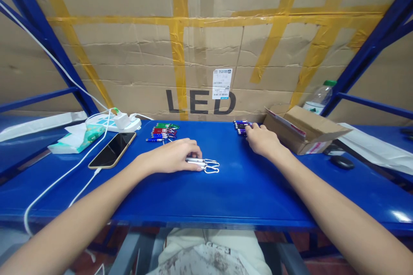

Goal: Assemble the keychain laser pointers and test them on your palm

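My left hand point(176, 156) is closed round silver keychain flashlights point(195, 161) lying at the middle of the blue table. Their wire carabiner clips point(211, 166) point right, and the fingers hide part of the bodies. Further back on the right, my right hand point(263, 138) reaches to a row of dark blue, purple and black keychain flashlights point(240, 125). Its fingers are curled over the right end of that row and cover the clips. Behind my left hand lies another row, with green, red and blue keychain flashlights point(161, 131), clips to the right.
An opened cardboard box point(306, 131) stands right of my right hand, near a black computer mouse point(342, 162) and a plastic bottle point(319, 96). On the left are a charging phone point(112, 150), a tissue pack point(79, 137), a power strip point(121, 122) and loose white cables.
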Action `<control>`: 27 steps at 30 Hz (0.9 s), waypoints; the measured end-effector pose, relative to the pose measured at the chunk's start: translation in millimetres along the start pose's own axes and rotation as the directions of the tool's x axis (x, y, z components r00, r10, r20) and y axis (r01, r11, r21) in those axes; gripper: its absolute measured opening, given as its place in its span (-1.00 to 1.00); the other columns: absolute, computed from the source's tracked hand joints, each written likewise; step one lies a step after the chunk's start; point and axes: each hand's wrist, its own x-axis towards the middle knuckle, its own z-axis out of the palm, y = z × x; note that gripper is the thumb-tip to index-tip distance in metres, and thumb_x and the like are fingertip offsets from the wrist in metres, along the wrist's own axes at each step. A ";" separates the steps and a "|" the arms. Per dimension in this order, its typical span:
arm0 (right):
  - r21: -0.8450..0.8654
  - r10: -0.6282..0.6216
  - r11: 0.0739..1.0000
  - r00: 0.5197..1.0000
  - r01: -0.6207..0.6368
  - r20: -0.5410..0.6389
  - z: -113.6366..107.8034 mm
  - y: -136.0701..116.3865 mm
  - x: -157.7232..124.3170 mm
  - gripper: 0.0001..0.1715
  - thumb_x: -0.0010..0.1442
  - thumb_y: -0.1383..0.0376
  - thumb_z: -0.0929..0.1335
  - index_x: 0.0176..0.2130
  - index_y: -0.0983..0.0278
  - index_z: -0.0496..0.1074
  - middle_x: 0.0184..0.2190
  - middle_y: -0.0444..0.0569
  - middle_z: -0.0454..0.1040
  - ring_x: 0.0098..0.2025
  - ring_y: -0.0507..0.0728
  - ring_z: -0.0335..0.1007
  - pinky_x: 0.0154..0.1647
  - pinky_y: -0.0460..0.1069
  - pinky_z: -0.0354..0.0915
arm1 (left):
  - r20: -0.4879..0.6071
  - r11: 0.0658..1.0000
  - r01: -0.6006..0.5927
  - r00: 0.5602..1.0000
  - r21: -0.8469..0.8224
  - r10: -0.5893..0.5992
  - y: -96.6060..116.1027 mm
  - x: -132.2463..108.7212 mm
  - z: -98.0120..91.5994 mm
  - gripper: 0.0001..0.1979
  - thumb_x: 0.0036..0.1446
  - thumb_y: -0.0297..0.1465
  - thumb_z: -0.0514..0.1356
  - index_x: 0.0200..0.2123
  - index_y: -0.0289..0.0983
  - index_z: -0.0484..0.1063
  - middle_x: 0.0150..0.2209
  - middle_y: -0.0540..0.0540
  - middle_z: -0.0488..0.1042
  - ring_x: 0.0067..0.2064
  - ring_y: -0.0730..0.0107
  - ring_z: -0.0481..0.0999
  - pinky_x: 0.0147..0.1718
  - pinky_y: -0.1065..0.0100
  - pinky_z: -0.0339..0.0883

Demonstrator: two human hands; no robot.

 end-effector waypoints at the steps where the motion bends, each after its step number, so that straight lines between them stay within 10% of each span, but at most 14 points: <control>1: 0.001 -0.001 1.000 1.000 0.001 -0.002 -0.3 -0.4 -0.5 -0.53 0.49 0.37 0.21 0.31 0.42 0.34 0.26 0.40 0.37 0.24 0.45 0.35 0.09 0.25 0.42 | 0.012 1.000 0.015 1.000 -0.003 -0.015 -2.6 -1.7 -3.3 -0.64 0.34 -0.04 0.31 -0.08 -0.19 0.63 -0.12 -0.11 0.58 -0.06 0.15 0.53 -0.09 0.28 0.28; 15: 0.033 -0.011 0.999 1.000 0.011 0.003 -6.9 -6.7 -8.2 -0.55 0.48 0.42 0.20 0.28 0.36 0.36 0.32 0.37 0.34 0.25 0.41 0.36 0.09 0.20 0.41 | 0.050 0.908 0.406 0.910 0.104 -0.413 -43.5 -26.0 -37.4 -0.76 0.04 -0.14 0.45 -0.25 -0.09 0.70 -0.24 -0.06 0.65 -0.27 0.18 0.57 -0.32 0.32 0.20; 27: 0.060 -0.087 0.994 0.989 0.094 -0.119 -4.2 -10.6 -8.3 -0.59 0.50 0.40 0.19 0.24 0.41 0.38 0.26 0.45 0.38 0.25 0.48 0.36 0.07 0.25 0.43 | 0.035 0.983 0.184 0.982 0.017 -0.185 -22.7 -10.2 -17.0 -0.67 0.26 -0.06 0.35 -0.09 -0.14 0.66 -0.15 -0.09 0.61 -0.15 0.18 0.57 -0.23 0.32 0.28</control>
